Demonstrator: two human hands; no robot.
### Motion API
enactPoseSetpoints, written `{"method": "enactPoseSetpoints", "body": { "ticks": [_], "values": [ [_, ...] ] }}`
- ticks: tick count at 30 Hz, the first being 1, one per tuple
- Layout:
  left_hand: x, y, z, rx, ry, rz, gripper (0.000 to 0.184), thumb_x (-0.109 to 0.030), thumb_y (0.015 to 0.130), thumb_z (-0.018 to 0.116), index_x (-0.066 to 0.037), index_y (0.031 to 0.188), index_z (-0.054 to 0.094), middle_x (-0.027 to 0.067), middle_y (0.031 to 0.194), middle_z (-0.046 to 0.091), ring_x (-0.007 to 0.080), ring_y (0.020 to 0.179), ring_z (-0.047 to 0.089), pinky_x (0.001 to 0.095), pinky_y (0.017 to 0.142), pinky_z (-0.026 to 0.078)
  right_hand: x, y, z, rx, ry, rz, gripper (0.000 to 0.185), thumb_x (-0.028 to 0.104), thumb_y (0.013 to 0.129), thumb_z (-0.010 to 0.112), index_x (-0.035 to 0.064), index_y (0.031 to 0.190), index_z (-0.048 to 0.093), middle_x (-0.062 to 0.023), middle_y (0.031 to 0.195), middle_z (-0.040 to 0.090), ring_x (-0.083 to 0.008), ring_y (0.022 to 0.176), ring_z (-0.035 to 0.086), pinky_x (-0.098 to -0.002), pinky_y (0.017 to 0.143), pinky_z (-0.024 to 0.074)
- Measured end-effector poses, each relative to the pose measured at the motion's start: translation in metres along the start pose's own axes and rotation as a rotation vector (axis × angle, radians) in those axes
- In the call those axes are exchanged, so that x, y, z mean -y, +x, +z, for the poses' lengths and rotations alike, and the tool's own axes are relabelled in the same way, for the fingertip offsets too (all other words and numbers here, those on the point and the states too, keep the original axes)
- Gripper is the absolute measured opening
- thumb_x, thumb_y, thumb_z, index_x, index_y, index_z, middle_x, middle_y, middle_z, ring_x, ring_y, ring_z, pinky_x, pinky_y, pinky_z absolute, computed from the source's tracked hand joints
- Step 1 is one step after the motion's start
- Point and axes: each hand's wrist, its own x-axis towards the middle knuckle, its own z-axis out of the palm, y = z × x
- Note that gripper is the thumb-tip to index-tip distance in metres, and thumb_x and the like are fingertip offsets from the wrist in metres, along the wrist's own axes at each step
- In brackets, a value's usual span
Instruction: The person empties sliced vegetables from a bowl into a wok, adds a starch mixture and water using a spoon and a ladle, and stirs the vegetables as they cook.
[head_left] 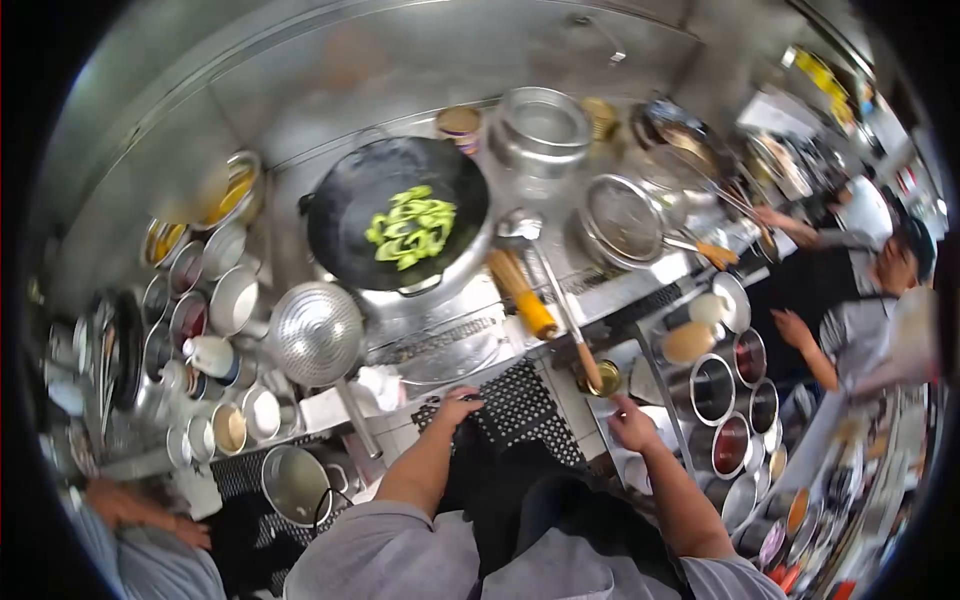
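Observation:
Sliced green vegetable pieces (pixel 412 228) lie in a black wok (pixel 345 215) on the range. My left hand (pixel 458 407) is just off the counter's front edge, its fingers curled around something small and dark that I cannot make out. My right hand (pixel 634 427) hangs below the wooden handle of a ladle (pixel 572 325), its fingers loosely bent and apart, holding nothing visible. The ladle lies across the counter edge beside a bamboo wok brush (pixel 520 293). A perforated skimmer (pixel 318 335) rests left of the wok, its handle over the edge.
Cups and bowls of seasonings (pixel 230 428) crowd the left counter. A mesh strainer (pixel 622 222) and a metal pot (pixel 545 135) stand right of the wok. Containers of sauce (pixel 731 445) fill the right side. Co-workers are at right (pixel 860 290) and lower left (pixel 150 535); a pot (pixel 297 485) sits low at left.

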Motion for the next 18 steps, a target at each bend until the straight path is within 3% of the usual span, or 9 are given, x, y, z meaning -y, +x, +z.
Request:
{"method": "enactPoseSetpoints", "body": {
  "ticks": [2, 6, 9, 10, 11, 13, 14, 16, 18],
  "values": [
    [-0.025, -0.012, 0.003, -0.035, 0.104, 0.000, 0.043, -0.025, 0.067, 0.082, -0.006, 0.103, 0.069, 0.0073, 0.108, 0.068, 0.0224, 0.102, 0.062, 0.0315, 0.089, 0.047, 0.037, 0.039, -0.014, -0.171, 0.185, -0.152, 0.054, 0.029, 0.083, 0.060, 0.0071, 0.130, 0.045, -0.0185, 0.102, 0.062, -0.0353, 0.091, 0.062, -0.0424, 0.081, 0.0490],
    [-0.043, -0.049, -0.023, 0.111, 0.353, 0.012, 0.042, -0.029, 0.069, 0.080, -0.007, 0.103, 0.070, 0.0082, 0.112, 0.066, 0.0239, 0.101, 0.062, 0.0326, 0.087, 0.049, 0.021, 0.107, 0.012, -0.243, -0.072, -0.152, 0.059, 0.030, 0.083, 0.062, 0.0078, 0.133, 0.040, -0.0237, 0.105, 0.060, -0.0418, 0.097, 0.058, -0.0474, 0.086, 0.0458],
    [0.040, -0.055, -0.056, 0.111, 0.452, -0.404, 0.072, -0.037, 0.066, 0.082, -0.001, 0.122, 0.057, 0.0165, 0.116, 0.063, 0.0280, 0.101, 0.062, 0.0389, 0.083, 0.053, -0.020, 0.144, 0.038, -0.143, -0.121, -0.195, 0.062, 0.033, 0.085, 0.063, 0.0114, 0.136, 0.036, -0.0215, 0.108, 0.059, -0.0387, 0.093, 0.059, -0.0483, 0.081, 0.0484],
    [0.052, -0.068, -0.060, -0.182, 0.313, -0.559, 0.080, -0.032, 0.069, 0.082, -0.011, 0.135, 0.042, 0.0096, 0.110, 0.063, 0.0273, 0.103, 0.059, 0.0549, 0.068, 0.053, -0.039, 0.156, 0.057, -0.088, 0.021, -0.143, 0.061, 0.033, 0.086, 0.063, 0.0115, 0.136, 0.036, -0.0190, 0.105, 0.059, -0.0352, 0.089, 0.060, -0.0469, 0.076, 0.0495],
    [0.028, -0.083, -0.059, -0.485, 0.018, -0.662, 0.093, -0.023, 0.066, 0.084, -0.015, 0.142, 0.031, 0.0128, 0.124, 0.056, 0.0315, 0.103, 0.058, 0.0548, 0.069, 0.053, -0.061, 0.167, 0.077, -0.036, 0.163, -0.089, 0.059, 0.033, 0.087, 0.063, 0.0116, 0.135, 0.036, -0.0165, 0.103, 0.059, -0.0317, 0.086, 0.060, -0.0455, 0.071, 0.0506],
    [0.024, -0.089, -0.067, -0.790, -0.241, -0.380, 0.099, -0.012, 0.066, 0.082, -0.013, 0.146, 0.024, 0.0198, 0.132, 0.048, 0.0354, 0.106, 0.056, 0.0529, 0.071, 0.051, -0.042, 0.168, 0.057, 0.200, 0.563, 0.051, 0.055, 0.030, 0.089, 0.063, 0.0111, 0.133, 0.036, -0.0109, 0.096, 0.058, -0.0240, 0.078, 0.060, -0.0411, 0.061, 0.0513],
    [-0.033, -0.099, -0.059, -0.702, -0.251, -0.405, 0.094, -0.012, 0.068, 0.081, -0.008, 0.144, 0.026, 0.0185, 0.129, 0.050, 0.0320, 0.106, 0.057, 0.0502, 0.074, 0.051, 0.001, 0.152, 0.021, 0.382, 0.822, 0.135, 0.053, 0.027, 0.089, 0.063, 0.0105, 0.132, 0.036, -0.0078, 0.092, 0.056, -0.0199, 0.074, 0.059, -0.0380, 0.056, 0.0508],
    [-0.024, -0.071, -0.057, -0.513, -0.341, -0.441, 0.088, -0.015, 0.069, 0.081, -0.005, 0.140, 0.030, 0.0160, 0.127, 0.051, 0.0267, 0.102, 0.059, 0.0462, 0.078, 0.050, 0.018, 0.162, -0.001, 0.415, 0.893, 0.124, 0.048, 0.015, 0.086, 0.065, 0.0078, 0.126, 0.040, -0.0055, 0.084, 0.054, -0.0176, 0.068, 0.057, -0.0373, 0.054, 0.0494],
    [-0.042, -0.057, -0.038, -0.326, -0.352, -0.418, 0.043, -0.019, 0.076, 0.077, 0.001, 0.110, 0.060, 0.0106, 0.105, 0.063, 0.0202, 0.095, 0.060, 0.0420, 0.076, 0.052, 0.000, 0.195, -0.004, 0.157, 0.607, -0.149, 0.042, 0.008, 0.083, 0.064, 0.0070, 0.120, 0.044, -0.0056, 0.079, 0.053, -0.0170, 0.063, 0.055, -0.0353, 0.052, 0.0478]
  ]
}}
